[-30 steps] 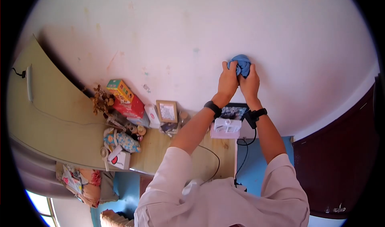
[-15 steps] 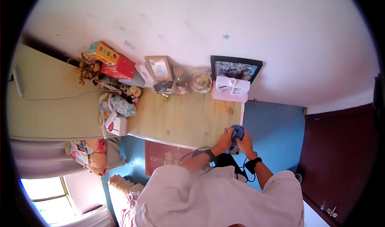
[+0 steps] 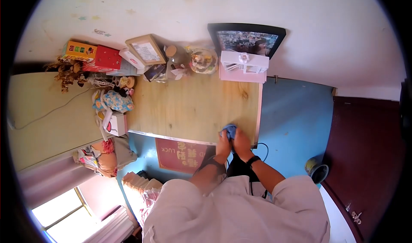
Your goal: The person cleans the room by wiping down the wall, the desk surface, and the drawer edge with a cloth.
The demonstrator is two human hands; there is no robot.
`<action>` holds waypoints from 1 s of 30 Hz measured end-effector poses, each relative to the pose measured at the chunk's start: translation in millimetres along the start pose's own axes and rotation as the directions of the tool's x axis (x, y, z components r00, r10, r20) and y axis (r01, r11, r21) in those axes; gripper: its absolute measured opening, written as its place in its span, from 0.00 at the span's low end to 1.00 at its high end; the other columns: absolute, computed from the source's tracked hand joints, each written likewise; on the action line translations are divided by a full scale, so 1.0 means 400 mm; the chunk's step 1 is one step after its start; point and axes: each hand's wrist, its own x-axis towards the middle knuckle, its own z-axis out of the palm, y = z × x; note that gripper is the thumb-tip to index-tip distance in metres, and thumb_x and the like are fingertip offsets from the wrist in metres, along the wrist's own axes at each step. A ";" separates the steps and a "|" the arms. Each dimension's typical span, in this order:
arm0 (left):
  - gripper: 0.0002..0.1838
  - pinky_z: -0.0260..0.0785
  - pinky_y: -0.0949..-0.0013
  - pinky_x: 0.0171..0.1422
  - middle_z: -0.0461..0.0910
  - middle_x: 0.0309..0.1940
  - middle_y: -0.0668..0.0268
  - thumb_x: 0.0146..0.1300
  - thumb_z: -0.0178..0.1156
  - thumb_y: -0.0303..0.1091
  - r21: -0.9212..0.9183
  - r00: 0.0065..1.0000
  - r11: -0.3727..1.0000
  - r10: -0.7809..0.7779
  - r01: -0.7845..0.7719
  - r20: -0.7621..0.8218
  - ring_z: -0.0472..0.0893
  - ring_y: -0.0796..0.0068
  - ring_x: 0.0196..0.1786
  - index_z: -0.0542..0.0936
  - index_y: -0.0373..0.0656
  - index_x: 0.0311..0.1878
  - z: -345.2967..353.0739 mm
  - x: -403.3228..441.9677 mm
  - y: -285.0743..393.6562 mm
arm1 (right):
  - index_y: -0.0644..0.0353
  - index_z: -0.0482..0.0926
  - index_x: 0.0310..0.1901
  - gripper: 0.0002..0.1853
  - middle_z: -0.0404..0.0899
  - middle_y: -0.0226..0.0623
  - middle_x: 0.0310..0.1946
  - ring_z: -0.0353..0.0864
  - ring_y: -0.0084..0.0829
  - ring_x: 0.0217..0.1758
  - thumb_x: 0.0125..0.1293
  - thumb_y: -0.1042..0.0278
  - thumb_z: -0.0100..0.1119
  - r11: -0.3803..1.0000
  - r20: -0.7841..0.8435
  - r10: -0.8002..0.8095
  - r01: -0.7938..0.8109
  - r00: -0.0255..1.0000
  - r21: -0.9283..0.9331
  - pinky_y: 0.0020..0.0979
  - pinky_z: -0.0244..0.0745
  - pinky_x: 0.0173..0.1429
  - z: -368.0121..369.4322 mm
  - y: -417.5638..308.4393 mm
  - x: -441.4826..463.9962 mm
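Note:
A crumpled blue cloth (image 3: pixel 229 130) is bunched between my two hands, above the front right part of the wooden tabletop (image 3: pixel 193 110). My left hand (image 3: pixel 223 147) closes on its left side. My right hand (image 3: pixel 242 141) grips it from the right, close beside the left one. The hands hide the cloth's lower part. Each wrist has a dark band, and a black cable (image 3: pixel 265 149) loops out beside the right wrist.
Along the wall stand a black picture frame (image 3: pixel 274 41), a white and pink box (image 3: pixel 242 74), a small wooden frame (image 3: pixel 150 50), jars, boxes and dried flowers (image 3: pixel 68 73). A red mat (image 3: pixel 178 155) and a bin (image 3: pixel 317 172) are on the blue floor.
Both hands have moved left with the cloth, from the table's right corner to over its front part, and sit closer together. The camera view has shifted too.

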 end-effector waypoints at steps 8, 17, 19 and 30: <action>0.25 0.69 0.40 0.49 0.69 0.51 0.39 0.57 0.57 0.28 0.086 0.987 0.996 0.016 -0.003 -0.160 0.74 0.31 0.47 0.62 0.42 0.58 -0.121 0.176 0.011 | 0.60 0.66 0.48 0.18 0.79 0.51 0.36 0.79 0.56 0.36 0.61 0.60 0.55 0.994 -0.118 -0.062 0.073 0.991 0.085 0.54 0.73 0.37 0.016 -0.144 0.172; 0.25 0.72 0.40 0.40 0.65 0.54 0.38 0.58 0.56 0.30 0.052 0.979 0.978 0.203 -0.201 -0.030 0.77 0.32 0.38 0.61 0.46 0.58 0.087 0.254 0.084 | 0.58 0.66 0.50 0.19 0.80 0.51 0.37 0.78 0.57 0.39 0.61 0.61 0.57 0.983 -0.116 0.185 -0.185 0.976 0.006 0.53 0.72 0.39 -0.146 -0.021 0.179; 0.25 0.73 0.42 0.40 0.64 0.53 0.39 0.57 0.57 0.29 0.053 0.977 0.977 0.201 -0.205 0.075 0.77 0.33 0.37 0.61 0.45 0.58 0.054 0.210 0.137 | 0.58 0.66 0.49 0.18 0.80 0.50 0.38 0.78 0.57 0.39 0.61 0.63 0.57 0.975 -0.105 0.219 -0.221 0.970 -0.003 0.53 0.71 0.39 -0.170 -0.018 0.148; 0.25 0.77 0.48 0.42 0.64 0.53 0.41 0.60 0.52 0.20 0.120 0.960 0.966 0.205 -0.230 0.189 0.79 0.37 0.42 0.58 0.43 0.60 -0.087 0.090 -0.061 | 0.59 0.64 0.53 0.21 0.79 0.54 0.41 0.78 0.60 0.41 0.62 0.61 0.56 0.930 -0.013 0.367 -0.367 0.930 0.000 0.55 0.71 0.40 0.013 -0.172 0.017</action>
